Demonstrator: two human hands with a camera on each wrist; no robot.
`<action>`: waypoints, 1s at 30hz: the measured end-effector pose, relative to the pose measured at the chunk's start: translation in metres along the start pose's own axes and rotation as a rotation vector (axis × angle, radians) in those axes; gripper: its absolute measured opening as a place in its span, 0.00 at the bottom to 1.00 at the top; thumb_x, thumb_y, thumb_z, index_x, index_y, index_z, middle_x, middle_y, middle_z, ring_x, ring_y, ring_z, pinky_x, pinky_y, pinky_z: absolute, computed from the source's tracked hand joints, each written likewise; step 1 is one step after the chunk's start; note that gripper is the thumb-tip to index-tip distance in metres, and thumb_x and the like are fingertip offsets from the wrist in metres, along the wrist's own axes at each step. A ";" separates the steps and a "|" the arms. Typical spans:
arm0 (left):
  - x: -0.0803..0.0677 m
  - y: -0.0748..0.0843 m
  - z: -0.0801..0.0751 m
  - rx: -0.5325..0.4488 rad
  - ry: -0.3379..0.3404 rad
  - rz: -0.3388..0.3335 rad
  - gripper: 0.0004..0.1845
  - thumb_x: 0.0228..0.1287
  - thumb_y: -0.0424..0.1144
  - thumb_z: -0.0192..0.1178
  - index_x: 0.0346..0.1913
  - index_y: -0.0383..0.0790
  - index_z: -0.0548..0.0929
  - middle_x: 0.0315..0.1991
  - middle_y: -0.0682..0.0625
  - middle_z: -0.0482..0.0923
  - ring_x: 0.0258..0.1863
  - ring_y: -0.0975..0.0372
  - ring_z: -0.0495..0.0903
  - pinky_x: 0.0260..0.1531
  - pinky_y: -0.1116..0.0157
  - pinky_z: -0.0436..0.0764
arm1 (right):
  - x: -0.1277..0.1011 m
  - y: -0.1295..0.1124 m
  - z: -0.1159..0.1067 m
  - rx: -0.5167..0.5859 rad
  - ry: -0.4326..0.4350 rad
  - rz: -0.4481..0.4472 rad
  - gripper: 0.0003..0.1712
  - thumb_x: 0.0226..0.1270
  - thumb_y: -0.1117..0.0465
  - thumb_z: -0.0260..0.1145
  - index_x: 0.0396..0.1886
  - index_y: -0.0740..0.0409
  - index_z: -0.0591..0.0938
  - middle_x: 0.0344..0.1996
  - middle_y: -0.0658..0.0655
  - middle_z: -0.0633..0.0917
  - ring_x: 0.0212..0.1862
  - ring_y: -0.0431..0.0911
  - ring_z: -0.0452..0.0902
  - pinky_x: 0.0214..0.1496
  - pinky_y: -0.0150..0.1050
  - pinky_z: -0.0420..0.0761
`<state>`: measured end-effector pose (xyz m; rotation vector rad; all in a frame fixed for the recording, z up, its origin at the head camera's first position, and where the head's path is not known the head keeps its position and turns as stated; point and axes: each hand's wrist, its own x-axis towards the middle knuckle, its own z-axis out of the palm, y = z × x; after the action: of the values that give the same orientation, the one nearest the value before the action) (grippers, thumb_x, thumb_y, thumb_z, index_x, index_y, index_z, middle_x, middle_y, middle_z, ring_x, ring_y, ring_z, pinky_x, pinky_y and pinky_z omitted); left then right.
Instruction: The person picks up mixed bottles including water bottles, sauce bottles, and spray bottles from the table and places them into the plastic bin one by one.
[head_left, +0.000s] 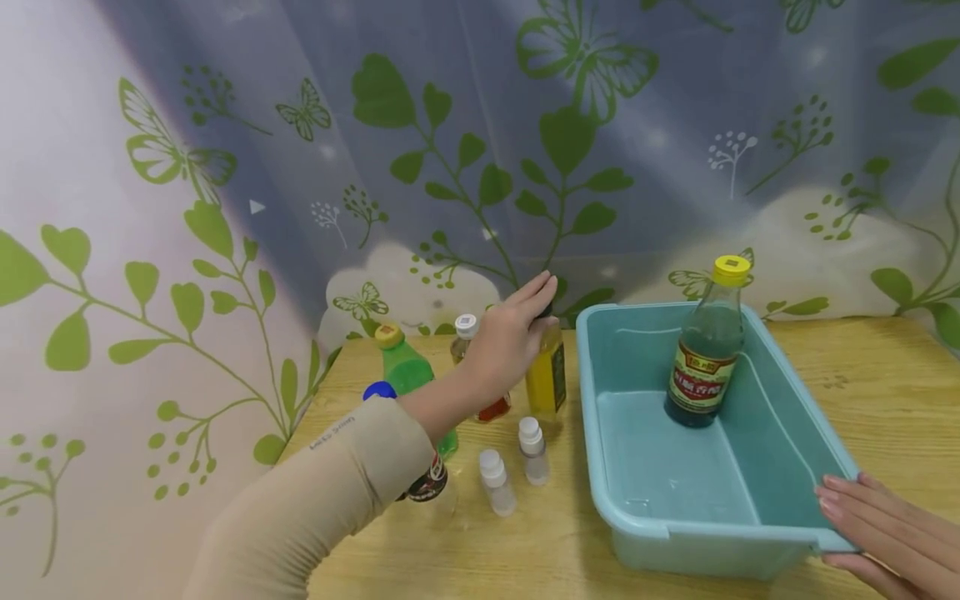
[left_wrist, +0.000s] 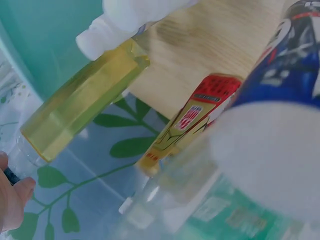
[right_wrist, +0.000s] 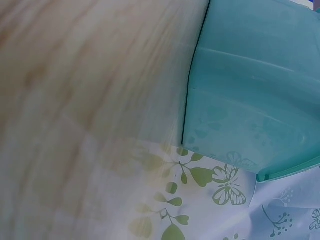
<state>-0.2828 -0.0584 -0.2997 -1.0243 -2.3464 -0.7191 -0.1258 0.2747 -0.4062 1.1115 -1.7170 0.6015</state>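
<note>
At 4 o'clock, right hand lay flat, fingers straight, against teal tub near corner. Farther, 11 o'clock, left hand closed over cap of yellow oil bottle standing just left of tub; dark vinegar bottle stood inside.

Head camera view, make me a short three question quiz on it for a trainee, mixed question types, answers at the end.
1. True or false: the dark bottle with the yellow cap stands inside the teal tub.
2. Which bottle does the left hand rest on top of? A) the yellow oil bottle B) the green bottle C) a small white-capped bottle
3. What does the right hand touch?

Key: 1 true. 2 A. 3 The near right corner of the teal tub, fingers straight.
</note>
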 end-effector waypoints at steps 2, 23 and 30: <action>0.003 0.001 -0.003 0.000 0.005 0.000 0.23 0.66 0.31 0.58 0.63 0.32 0.71 0.64 0.39 0.69 0.07 0.64 0.64 0.14 0.77 0.67 | -0.001 0.000 0.000 -0.002 -0.001 0.001 0.28 0.69 0.51 0.59 0.47 0.77 0.80 0.57 0.58 0.77 0.63 0.43 0.71 0.68 0.33 0.63; 0.034 0.025 -0.039 0.012 -0.028 -0.017 0.24 0.67 0.33 0.57 0.65 0.34 0.70 0.66 0.41 0.67 0.07 0.63 0.62 0.14 0.74 0.64 | -0.003 0.002 0.004 -0.006 0.023 -0.025 0.28 0.69 0.52 0.60 0.48 0.78 0.80 0.55 0.61 0.79 0.63 0.45 0.71 0.68 0.34 0.64; 0.045 0.032 -0.051 0.044 -0.021 -0.019 0.24 0.67 0.34 0.57 0.65 0.35 0.70 0.66 0.42 0.68 0.11 0.60 0.71 0.17 0.74 0.67 | -0.003 0.001 -0.001 -0.018 -0.020 0.003 0.29 0.69 0.50 0.59 0.48 0.76 0.80 0.57 0.57 0.77 0.64 0.42 0.70 0.68 0.32 0.62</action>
<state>-0.2743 -0.0490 -0.2254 -0.9964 -2.3818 -0.6644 -0.1259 0.2769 -0.4091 1.1058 -1.7380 0.5778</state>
